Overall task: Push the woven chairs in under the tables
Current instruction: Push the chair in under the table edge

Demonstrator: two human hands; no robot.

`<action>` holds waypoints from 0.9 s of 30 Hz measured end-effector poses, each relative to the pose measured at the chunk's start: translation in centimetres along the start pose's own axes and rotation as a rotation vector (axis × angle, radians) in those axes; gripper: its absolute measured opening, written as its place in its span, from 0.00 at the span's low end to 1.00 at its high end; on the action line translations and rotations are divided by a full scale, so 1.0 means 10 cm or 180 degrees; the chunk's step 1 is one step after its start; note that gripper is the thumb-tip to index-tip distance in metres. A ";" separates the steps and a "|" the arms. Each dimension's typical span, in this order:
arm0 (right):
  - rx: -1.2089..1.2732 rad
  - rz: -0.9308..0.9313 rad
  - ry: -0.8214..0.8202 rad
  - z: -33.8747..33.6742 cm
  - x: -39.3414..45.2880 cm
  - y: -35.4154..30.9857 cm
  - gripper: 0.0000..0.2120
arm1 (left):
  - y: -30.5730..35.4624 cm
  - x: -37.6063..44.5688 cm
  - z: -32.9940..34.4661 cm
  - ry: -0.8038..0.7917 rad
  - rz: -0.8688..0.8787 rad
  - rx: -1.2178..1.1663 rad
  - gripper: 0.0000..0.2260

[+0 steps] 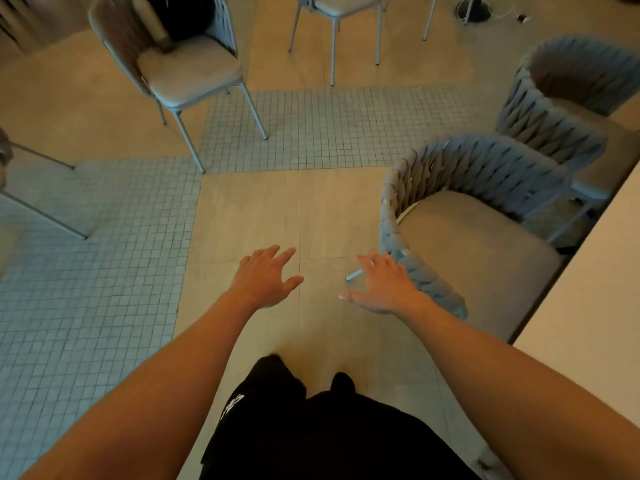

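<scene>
A grey woven chair [464,168] with a beige seat cushion stands at the right, its seat facing the pale table [595,306] along the right edge. A second woven chair [554,123] stands behind it, partly tucked against the same table. My right hand [381,285] hovers with spread fingers just left of the near chair's woven arm, close to it; contact is unclear. My left hand [266,275] is stretched out over the floor, fingers spread, holding nothing.
A woven chair [187,67] with a dark bag on it stands at the back left on thin metal legs. Another chair [346,8] is at the top centre. Metal legs [41,216] enter from the left. The floor mixes beige slabs and small grey tiles.
</scene>
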State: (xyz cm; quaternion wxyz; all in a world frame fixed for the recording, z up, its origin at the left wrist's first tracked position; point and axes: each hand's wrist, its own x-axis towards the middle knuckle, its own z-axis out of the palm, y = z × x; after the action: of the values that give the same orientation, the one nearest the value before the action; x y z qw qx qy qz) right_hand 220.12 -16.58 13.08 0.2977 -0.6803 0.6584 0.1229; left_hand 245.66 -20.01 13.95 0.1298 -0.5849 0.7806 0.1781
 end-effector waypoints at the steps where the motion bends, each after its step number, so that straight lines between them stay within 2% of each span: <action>1: 0.0004 0.0007 -0.0019 -0.07 0.11 0.01 0.47 | -0.02 0.12 -0.05 -0.0007 0.0012 0.0016 0.33; 8: 0.0124 0.0106 -0.0138 -0.54 0.94 0.00 0.46 | -0.29 1.20 -0.38 -0.0121 0.0215 0.0112 0.32; 17: 0.0447 0.0698 0.0001 -1.23 2.13 -0.21 0.44 | -0.80 2.77 -1.07 -0.0248 0.0765 0.0357 0.33; 27: 0.0954 0.1220 0.0168 -1.76 2.83 -0.28 0.44 | -0.94 4.05 -1.70 -0.0466 0.1426 0.0730 0.33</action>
State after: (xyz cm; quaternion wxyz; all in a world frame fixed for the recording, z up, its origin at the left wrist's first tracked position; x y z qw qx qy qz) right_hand 221.75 -49.93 11.87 0.3492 -0.4942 0.7939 0.0603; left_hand 243.40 -64.80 11.48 0.2087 -0.3644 0.8943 0.1547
